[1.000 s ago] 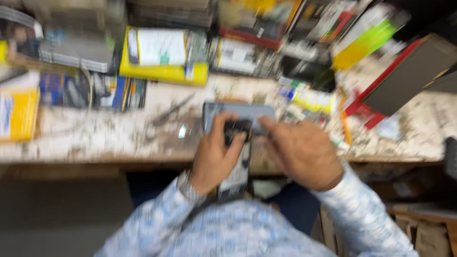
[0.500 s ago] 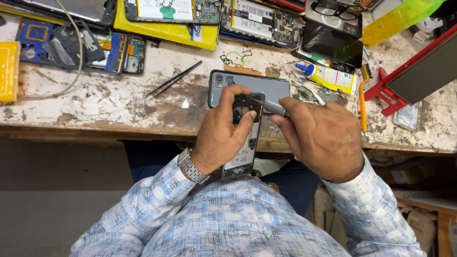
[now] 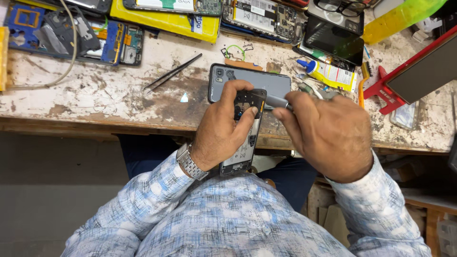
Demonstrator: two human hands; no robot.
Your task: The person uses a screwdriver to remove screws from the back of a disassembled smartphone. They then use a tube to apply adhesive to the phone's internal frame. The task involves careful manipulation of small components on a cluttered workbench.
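Opened phone (image 3: 243, 138), gripped in left hand (image 3: 220, 133) over workbench (image 3: 95, 104) edge; right hand (image 3: 328, 133) pinches screwdriver (image 3: 275, 101), working its top; steady tip placement needed.

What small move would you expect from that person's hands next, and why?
Probably a small turn or press of the metal tool. The right hand holds its tip against the top of the opened phone, near the dark camera section, while the left hand grips the phone above the bench edge. What the tip touches is too small to tell.
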